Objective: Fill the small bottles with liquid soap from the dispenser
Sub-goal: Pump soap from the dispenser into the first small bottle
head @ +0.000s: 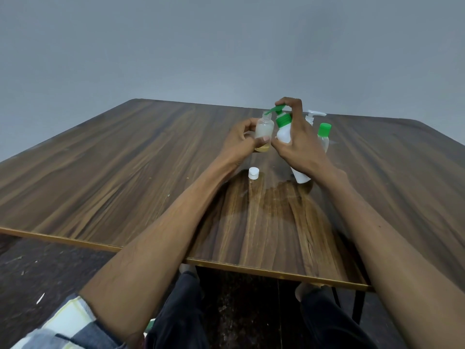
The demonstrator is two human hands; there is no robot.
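The small clear bottle (264, 131) is uncapped and held upright above the far middle of the table, with a thin layer of yellowish liquid at its bottom. The left hand (241, 142) grasps it, fingers curled behind and the thumb across its lower front. Just beside it on the right, the white soap dispenser (285, 133) with a green collar leans toward the bottle, its base resting on the table, and its green pump spout (273, 110) reaches over the bottle's open mouth. The right hand (299, 142) wraps around the dispenser's body, and a raised finger presses on the pump head. A white cap (253, 173) lies on the table nearer the person, apart from both hands. Behind the right hand stand a small clear bottle with a green cap (323, 136) and a white pump top (313, 116) that probably belongs to a second dispenser, though its body is hidden. The table (125, 172) has a glossy, dark wood-grain top with a lighter edge strip, and it catches a pale reflection near the front. A plain grey wall (226, 46) fills the background, and the floor (37, 268) below is dark and speckled.
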